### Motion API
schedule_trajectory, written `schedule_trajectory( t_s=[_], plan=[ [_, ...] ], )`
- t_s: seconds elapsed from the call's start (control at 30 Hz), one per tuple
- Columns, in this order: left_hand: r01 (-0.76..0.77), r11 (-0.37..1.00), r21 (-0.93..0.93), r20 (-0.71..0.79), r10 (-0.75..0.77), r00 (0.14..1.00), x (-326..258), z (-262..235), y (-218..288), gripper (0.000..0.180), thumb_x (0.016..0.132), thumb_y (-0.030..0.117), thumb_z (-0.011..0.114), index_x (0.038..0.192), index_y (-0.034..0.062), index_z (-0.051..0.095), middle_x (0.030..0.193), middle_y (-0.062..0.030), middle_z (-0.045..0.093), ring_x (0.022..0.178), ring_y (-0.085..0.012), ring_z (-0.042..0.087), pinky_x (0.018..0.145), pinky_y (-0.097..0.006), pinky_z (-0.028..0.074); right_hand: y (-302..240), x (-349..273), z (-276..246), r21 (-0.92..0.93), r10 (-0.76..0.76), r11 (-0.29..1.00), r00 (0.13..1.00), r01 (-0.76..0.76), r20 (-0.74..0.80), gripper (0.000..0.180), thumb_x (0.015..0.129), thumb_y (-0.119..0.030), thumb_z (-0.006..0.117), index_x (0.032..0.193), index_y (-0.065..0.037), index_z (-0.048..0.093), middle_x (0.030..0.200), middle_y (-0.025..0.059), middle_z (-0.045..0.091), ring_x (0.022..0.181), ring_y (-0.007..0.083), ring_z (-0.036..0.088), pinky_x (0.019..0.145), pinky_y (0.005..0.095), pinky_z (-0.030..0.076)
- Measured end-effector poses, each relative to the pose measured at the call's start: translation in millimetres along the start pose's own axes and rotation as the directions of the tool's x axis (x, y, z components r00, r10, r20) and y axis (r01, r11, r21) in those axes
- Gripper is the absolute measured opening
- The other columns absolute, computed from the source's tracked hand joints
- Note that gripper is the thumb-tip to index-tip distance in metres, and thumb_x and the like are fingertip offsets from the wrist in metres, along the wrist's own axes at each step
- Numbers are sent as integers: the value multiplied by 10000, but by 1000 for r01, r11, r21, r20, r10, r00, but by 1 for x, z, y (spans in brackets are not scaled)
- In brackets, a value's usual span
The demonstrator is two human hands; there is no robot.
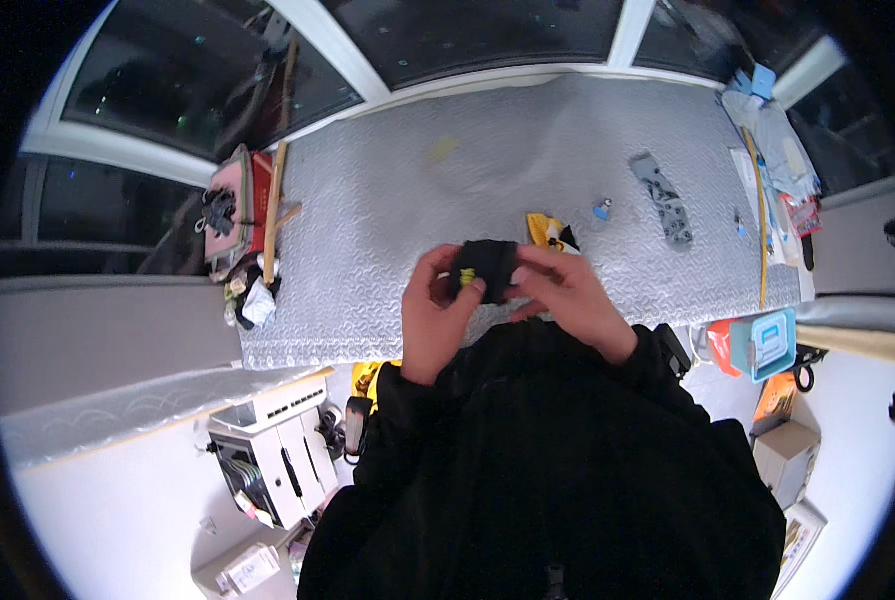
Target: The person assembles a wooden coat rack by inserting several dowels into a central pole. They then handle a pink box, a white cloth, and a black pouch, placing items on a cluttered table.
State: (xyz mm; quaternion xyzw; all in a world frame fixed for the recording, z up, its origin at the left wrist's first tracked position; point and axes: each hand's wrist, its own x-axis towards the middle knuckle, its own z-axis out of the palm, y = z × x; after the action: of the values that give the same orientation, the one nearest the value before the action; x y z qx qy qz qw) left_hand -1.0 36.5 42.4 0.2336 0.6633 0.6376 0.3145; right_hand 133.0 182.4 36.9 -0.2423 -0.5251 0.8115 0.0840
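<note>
Between my two hands is a small folded black cloth piece [489,262] with a bright yellow-green mark on its lower left part. My left hand [439,308] grips its left edge, the thumb pressed near the mark. On the other edge, the fingers and thumb of my right hand [567,292] are closed on the cloth. Just beyond my right hand lies a crumpled yellow, black and white item [549,231] on the table. Farther right are a small blue-and-dark object [602,209] and a long grey strip with a black pattern [664,200].
A quilted grey cover lies over the table [367,200] below dark windows. At the left end stand a wooden bar [273,215] and a pink-and-red stack [232,215]. Plastic bags [782,140] and a thin yellow stick [757,220] edge the right end, above a teal bin [764,345].
</note>
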Motion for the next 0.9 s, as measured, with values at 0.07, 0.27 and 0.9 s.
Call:
schedule_trajectory(
  t_s=[0.07, 0.27, 0.9],
  plan=[
    [-72, 994, -80, -154, 59, 986, 3, -13, -14, 473, 842, -12, 657, 1280, 9, 480, 1115, -124, 594, 985, -167, 612, 836, -291, 518, 1, 4, -3, -84, -31, 996, 991, 20, -131, 275, 962, -158, 573, 1207, -33, 585, 1050, 111, 657, 849, 178, 671, 728, 303, 574],
    [425, 897, -124, -77, -436, 897, -10, -74, -99, 450, 883, 189, 680, 1254, -20, 533, 1066, -115, 630, 962, -158, 608, 830, -289, 511, 18, 10, -32, -132, 14, 991, 985, -37, -171, 211, 965, -182, 544, 1117, -58, 621, 974, 45, 651, 829, 127, 635, 726, 263, 522],
    [614, 305, 728, -363, -588, 723, -87, -148, -336, 377, 931, 373, 455, 1073, 98, 670, 1019, -190, 670, 980, -379, 631, 870, -504, 488, 105, 27, -95, -206, 187, 955, 971, -215, -149, 236, 947, -215, 575, 983, 7, 648, 795, 44, 649, 701, 129, 632, 629, 262, 501]
  ],
)
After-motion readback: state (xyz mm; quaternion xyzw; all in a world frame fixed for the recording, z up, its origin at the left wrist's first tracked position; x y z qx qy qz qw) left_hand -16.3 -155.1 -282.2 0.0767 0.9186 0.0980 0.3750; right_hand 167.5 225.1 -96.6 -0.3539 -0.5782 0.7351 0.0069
